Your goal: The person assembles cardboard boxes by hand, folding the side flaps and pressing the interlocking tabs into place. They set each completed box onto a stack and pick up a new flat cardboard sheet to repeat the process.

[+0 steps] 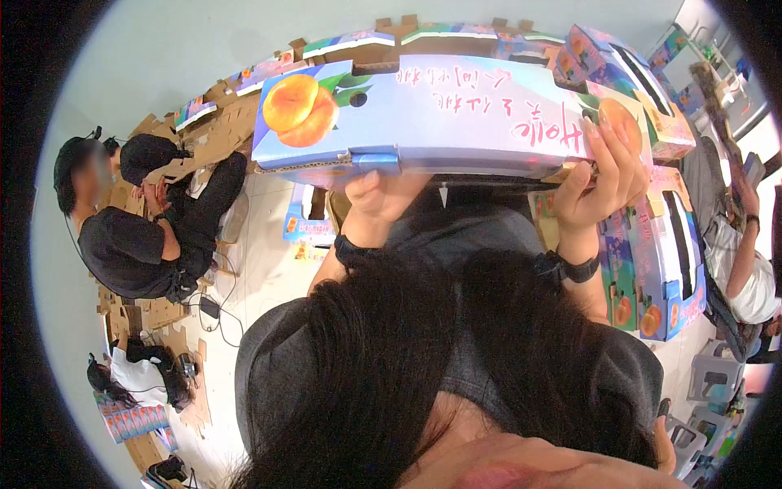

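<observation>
A blue and lilac printed cardboard peach box (pixel 456 102) is held up in front of my chest, its lettering upside down in this view. My left hand (pixel 379 196) supports it from below near a small tab, with most fingers hidden beneath the box. At the other end, my right hand (pixel 603 171) grips the lower edge, its thumb underneath and its fingers up over the printed face. Dark bands circle both my wrists.
Similar peach boxes (pixel 672 253) stand at right, with more (pixel 619 73) behind. Flattened cardboard (pixel 220 126) lies at the back left. Two people (pixel 122 236) in black sit at left, another person (pixel 142 375) below them. One person (pixel 753 277) is at right, near grey stools (pixel 717 371).
</observation>
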A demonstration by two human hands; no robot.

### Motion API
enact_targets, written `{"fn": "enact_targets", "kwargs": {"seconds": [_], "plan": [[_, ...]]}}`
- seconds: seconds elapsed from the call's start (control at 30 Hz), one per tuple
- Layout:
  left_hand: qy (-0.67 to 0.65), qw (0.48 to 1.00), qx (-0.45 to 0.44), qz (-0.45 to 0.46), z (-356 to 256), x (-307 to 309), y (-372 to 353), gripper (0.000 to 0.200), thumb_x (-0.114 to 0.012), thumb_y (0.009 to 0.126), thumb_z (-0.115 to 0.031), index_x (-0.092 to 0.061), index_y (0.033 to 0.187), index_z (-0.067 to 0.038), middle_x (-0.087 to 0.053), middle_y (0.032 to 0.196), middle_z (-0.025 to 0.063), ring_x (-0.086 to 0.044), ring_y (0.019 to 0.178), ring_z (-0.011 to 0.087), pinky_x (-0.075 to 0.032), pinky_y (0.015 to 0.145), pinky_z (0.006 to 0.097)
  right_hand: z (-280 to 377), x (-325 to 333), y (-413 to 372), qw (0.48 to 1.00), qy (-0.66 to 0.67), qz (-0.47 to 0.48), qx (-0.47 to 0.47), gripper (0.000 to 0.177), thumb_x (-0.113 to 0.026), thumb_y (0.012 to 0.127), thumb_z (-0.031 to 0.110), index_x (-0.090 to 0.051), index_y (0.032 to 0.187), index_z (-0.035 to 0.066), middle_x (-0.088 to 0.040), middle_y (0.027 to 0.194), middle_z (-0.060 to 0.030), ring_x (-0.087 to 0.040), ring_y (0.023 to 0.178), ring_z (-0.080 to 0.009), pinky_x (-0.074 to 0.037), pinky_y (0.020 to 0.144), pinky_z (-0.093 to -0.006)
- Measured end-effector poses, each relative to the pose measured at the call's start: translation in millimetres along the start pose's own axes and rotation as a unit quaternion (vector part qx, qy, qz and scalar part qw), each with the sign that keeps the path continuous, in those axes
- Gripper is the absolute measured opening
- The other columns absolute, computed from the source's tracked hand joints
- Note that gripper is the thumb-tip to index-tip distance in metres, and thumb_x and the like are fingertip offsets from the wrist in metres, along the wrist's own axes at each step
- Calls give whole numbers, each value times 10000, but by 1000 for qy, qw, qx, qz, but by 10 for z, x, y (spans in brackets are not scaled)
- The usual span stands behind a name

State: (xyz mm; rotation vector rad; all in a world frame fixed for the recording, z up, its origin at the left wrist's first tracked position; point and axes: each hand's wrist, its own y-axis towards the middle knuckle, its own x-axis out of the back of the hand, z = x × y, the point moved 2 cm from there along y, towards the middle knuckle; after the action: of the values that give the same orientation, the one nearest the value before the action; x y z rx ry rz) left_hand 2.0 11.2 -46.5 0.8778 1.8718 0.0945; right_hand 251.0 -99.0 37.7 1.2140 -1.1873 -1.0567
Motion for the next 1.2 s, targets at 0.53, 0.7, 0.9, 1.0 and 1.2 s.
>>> {"fn": "enact_targets", "kwargs": {"seconds": [0.53, 0.7, 0.9, 1.0, 1.2], "plan": [[52, 978, 202, 28, -254, -259, 350, 859, -433, 969, -681, -352, 1545, -49, -415, 1550, 228, -443, 1407, 367, -374, 1150, 480, -271, -531, 482, 999, 26, 20, 33, 219, -715, 905, 329, -760, 1044, 166, -729, 1120, 23, -637, 1048, -192, -353, 953, -341], [456, 875, 130, 94, -103, -434, 251, 534, -624, 990, -300, -537, 1436, -19, -633, 1353, 184, -588, 1267, 298, -455, 1063, 412, -410, -899, 612, 999, -5, 25, 26, 195, -682, 929, 360, -765, 983, 192, -709, 907, 21, -640, 933, -174, -350, 914, -311], [802, 488, -278, 206, 77, -245, 545, 463, -805, 791, -249, -705, 1241, -208, -672, 1182, 25, -615, 1124, 256, -420, 911, 399, -365, -1147, 857, 995, 53, 81, -2, 193, -687, 888, 181, -689, 997, 21, -644, 1008, -166, -588, 923, -380, -424, 838, -460], [859, 412, -271, 138, 91, -318, 682, 579, -726, 855, -416, -609, 1401, -263, -605, 1312, 58, -540, 1256, 260, -352, 1055, 499, -385, -1375, 792, 999, -12, -17, 45, 274, -688, 861, 150, -665, 1111, 42, -631, 1193, -195, -575, 1107, -404, -413, 971, -491], [879, 405, -234, 97, 80, 9, 1156, 480, -602, 953, -432, -642, 1282, -86, -671, 1036, 148, -622, 960, 350, -446, 868, 451, -68, -1154, 440, 970, 147, 193, 16, 241, -745, 781, 71, -658, 991, -7, -636, 1062, -192, -598, 1037, -387, -469, 925, -457]]}}
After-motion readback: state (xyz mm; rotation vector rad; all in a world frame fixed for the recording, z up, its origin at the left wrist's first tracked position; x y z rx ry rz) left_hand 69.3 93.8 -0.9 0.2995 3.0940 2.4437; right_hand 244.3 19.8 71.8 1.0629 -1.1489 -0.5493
